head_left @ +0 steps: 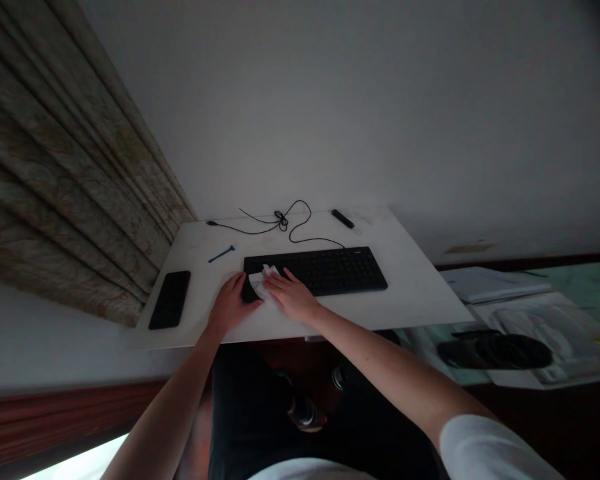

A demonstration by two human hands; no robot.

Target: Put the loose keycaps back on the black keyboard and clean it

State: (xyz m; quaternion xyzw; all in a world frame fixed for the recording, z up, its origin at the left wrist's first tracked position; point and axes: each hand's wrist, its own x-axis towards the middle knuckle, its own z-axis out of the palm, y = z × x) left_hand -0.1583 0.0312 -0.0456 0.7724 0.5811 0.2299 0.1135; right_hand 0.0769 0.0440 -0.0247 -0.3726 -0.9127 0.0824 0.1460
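A black corded keyboard [330, 270] lies on the white table [280, 323]. My right hand [291, 293] presses a crumpled white tissue [260, 279] onto the keys at its left end, fingers over the tissue. At the keyboard's left edge, my left hand [231, 303] grips the side, with the thumb along the near edge and the fingers toward the far corner. The keys under the tissue and right fingers are hidden.
Left on the table is a black smartphone [170, 300], with a small blue tool [221, 254] beyond it. A bundled cable [281, 221] and a dark stick-like object [343, 218] lie near the wall. Curtains [80, 153] hang at left; papers [495, 285] and a black object [495, 350] lie at right.
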